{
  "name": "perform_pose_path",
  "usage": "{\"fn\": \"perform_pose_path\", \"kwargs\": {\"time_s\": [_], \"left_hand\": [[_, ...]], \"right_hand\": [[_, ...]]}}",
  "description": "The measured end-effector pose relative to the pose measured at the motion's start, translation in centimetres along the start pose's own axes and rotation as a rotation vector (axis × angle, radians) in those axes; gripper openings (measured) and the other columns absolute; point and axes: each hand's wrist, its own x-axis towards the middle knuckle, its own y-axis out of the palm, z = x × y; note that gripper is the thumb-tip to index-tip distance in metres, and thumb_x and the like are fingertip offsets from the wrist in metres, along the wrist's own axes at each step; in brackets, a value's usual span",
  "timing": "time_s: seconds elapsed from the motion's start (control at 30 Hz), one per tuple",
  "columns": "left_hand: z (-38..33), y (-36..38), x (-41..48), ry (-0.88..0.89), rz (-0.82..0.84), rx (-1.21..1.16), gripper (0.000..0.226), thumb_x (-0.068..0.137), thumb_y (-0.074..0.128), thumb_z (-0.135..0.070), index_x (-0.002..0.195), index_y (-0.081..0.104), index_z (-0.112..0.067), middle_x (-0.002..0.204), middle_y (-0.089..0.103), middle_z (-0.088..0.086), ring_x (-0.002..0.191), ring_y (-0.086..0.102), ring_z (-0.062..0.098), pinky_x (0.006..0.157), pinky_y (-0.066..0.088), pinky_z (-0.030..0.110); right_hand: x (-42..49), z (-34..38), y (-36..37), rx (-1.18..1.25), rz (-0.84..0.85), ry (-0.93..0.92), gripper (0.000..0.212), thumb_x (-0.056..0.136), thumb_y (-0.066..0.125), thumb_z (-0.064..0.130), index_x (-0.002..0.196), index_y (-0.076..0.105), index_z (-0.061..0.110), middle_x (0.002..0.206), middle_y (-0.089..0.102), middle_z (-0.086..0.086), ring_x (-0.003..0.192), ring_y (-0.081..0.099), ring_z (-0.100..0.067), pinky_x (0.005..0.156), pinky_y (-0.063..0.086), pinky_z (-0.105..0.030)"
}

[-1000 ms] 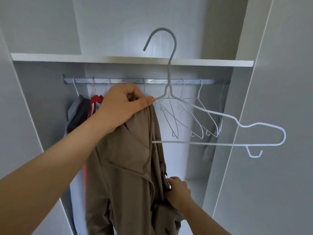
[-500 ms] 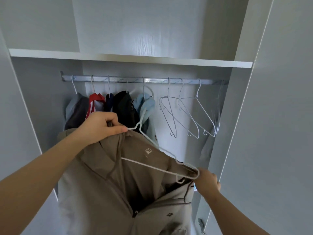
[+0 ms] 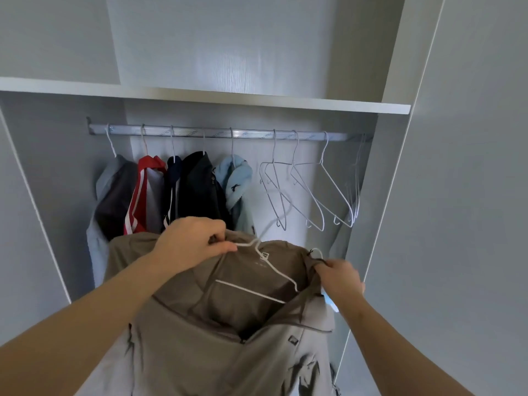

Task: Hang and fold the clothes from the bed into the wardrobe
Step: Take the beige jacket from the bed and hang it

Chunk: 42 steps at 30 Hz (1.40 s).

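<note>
Our right hand [image 3: 340, 278] has risen, pulling the jacket [image 3: 217, 352] shoulder over the hanger [image 3: 251, 291] end.
Our left hand [image 3: 194, 244] pinches collar and wire together beside the hook; the right grips shoulder fabric. We hold the taupe jacket low before the wardrobe [image 3: 228, 38], under the rail [image 3: 217, 132] of hung clothes [image 3: 197, 190] and bare hangers [image 3: 305, 195].

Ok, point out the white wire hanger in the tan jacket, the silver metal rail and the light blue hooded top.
White wire hanger [image 3: 250, 291]: head view, lower bar.
Silver metal rail [image 3: 217, 132]: head view, bare middle stretch.
Light blue hooded top [image 3: 237, 178]: head view, hood.
</note>
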Motion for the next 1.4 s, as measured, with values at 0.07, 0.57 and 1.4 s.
{"fn": "perform_pose_path", "kwargs": {"time_s": [0.07,0.57,1.4], "left_hand": [[-0.2,0.3,-0.1,-0.03,0.127,-0.135,0.031,0.074,0.073,-0.041,0.064,0.06,-0.014,0.056,0.053,-0.008,0.053,0.05,0.008,0.054,0.044,0.029],[-3.2,2.5,0.5,-0.238,-0.13,-0.325,0.033,0.075,0.073,-0.037,0.059,0.052,-0.017,0.052,0.051,-0.008,0.052,0.05,0.009,0.053,0.042,0.03],[-5.0,-3.0,4.0,-0.418,-0.173,-0.797,0.014,0.08,0.069,-0.009,0.08,0.07,-0.022,0.077,0.07,-0.004,0.068,0.064,0.003,0.061,0.052,0.014]], "right_hand": [[0.2,0.9,-1.0,-0.011,-0.07,-0.036,0.024,0.089,0.048,0.028,0.077,0.065,0.017,0.06,0.049,0.004,0.06,0.041,-0.012,0.083,0.027,-0.03],[-1.2,3.4,-3.5,-0.484,-0.214,-0.433,0.015,0.086,0.045,0.023,0.075,0.054,0.019,0.092,0.059,-0.003,0.092,0.05,-0.026,0.073,0.027,-0.03],[-0.7,3.2,-2.1,0.083,0.144,-0.376,0.057,0.092,0.036,0.057,0.074,0.066,0.011,0.069,0.063,-0.006,0.075,0.061,-0.023,0.076,0.049,-0.035]]}}
